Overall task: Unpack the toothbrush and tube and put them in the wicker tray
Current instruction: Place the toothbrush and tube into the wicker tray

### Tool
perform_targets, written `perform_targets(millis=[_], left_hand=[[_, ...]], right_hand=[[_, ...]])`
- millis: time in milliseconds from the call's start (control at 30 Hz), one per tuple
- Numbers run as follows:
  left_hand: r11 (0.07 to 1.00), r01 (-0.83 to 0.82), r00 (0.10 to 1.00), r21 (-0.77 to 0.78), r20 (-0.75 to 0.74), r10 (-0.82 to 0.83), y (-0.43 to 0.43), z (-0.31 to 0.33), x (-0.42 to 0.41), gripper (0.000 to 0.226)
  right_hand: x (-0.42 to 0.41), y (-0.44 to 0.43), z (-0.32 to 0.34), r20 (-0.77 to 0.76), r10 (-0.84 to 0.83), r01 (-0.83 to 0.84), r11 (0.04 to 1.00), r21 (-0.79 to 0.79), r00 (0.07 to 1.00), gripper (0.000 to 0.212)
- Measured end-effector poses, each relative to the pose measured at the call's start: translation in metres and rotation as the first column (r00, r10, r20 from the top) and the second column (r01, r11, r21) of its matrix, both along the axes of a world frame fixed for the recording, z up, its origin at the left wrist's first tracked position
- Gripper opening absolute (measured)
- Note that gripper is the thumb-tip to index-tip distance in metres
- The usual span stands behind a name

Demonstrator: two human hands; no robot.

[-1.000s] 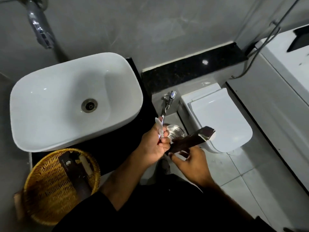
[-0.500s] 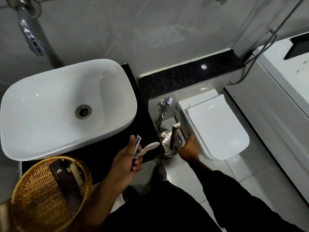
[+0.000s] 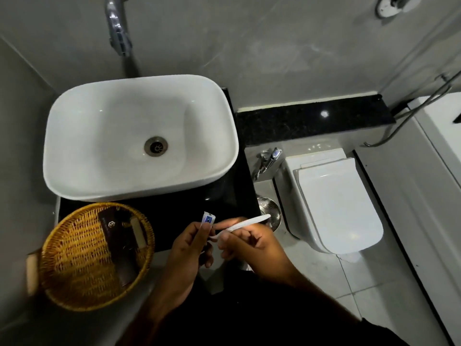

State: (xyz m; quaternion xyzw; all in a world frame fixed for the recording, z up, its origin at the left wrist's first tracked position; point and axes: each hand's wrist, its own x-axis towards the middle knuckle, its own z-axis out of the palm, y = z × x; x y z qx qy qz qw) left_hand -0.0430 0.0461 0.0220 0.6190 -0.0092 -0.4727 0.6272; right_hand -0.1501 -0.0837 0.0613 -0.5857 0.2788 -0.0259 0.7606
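Left hand (image 3: 189, 248) pinched shut on small tube (image 3: 207, 219), right hand (image 3: 252, 242) closed round white toothbrush (image 3: 245, 223), both just right of wicker tray (image 3: 64, 278) and outside it. In tray: dark brown packet (image 3: 117, 245). Behind tray, on black counter (image 3: 224, 193): white basin (image 3: 139, 136).

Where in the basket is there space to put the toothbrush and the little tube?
The wicker tray is bare on its left and lower-left weave. Its right side is taken by a dark packet and a pale stick. Black counter between sink and hands is also bare.
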Motion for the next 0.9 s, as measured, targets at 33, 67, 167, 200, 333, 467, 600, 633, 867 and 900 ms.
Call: perform_targets(millis=[33, 67, 167, 200, 333, 467, 600, 633, 867, 900], left_hand=[[0.999, -0.029, 1.000, -0.017, 0.002, 0.029, 0.005, 0.001, 0.001, 0.034], [0.997, -0.075, 0.997, -0.030, -0.004, 0.075, 0.011, 0.002, 0.002, 0.032], [0.960, -0.278, 0.960, -0.019, -0.046, 0.277, 0.035, 0.005, 0.010, 0.024], [0.939, -0.343, 0.938, -0.015, -0.058, 0.341, 0.042, 0.005, 0.014, 0.024], [0.832, -0.554, 0.825, -0.038, -0.156, 0.543, 0.087, 0.001, 0.037, 0.023], [0.731, -0.680, 0.723, 0.050, -0.119, 0.681, 0.132, -0.019, 0.063, 0.017], [0.731, -0.657, 0.753, 0.184, 0.151, 0.640, 0.167, -0.040, 0.080, 0.026], [0.723, -0.655, 0.755, 0.220, 0.225, 0.616, 0.174, -0.044, 0.084, 0.027], [0.760, -0.549, 0.798, 0.349, 0.490, 0.352, 0.208, -0.065, 0.101, 0.025], [0.775, -0.517, 0.820, 0.364, 0.469, 0.328, 0.211, -0.067, 0.103, 0.022]], right_hand=[[0.004, 0.003, 0.002, 0.010, 0.013, -0.013, 1.000, -0.022, 1.000, 0.015], [0.008, 0.006, 0.003, 0.009, 0.047, -0.046, 0.998, -0.030, 0.999, 0.014], [0.016, 0.015, 0.004, -0.059, 0.239, -0.240, 0.971, -0.010, 0.969, 0.028], [0.017, 0.017, 0.005, -0.089, 0.314, -0.314, 0.949, 0.017, 0.945, 0.039], [0.029, 0.034, 0.006, -0.125, 0.597, -0.573, 0.799, 0.181, 0.792, 0.077], [0.054, 0.060, 0.002, -0.081, 0.756, -0.719, 0.646, 0.256, 0.650, 0.094], [0.090, 0.107, -0.018, -0.188, 0.597, -0.574, 0.802, 0.165, 0.780, 0.045], [0.100, 0.118, -0.027, -0.224, 0.524, -0.517, 0.851, 0.094, 0.822, 0.031], [0.144, 0.177, -0.080, -0.371, 0.242, -0.252, 0.968, 0.023, 0.897, 0.012], [0.149, 0.185, -0.087, -0.395, 0.187, -0.218, 0.975, -0.033, 0.899, 0.015]])
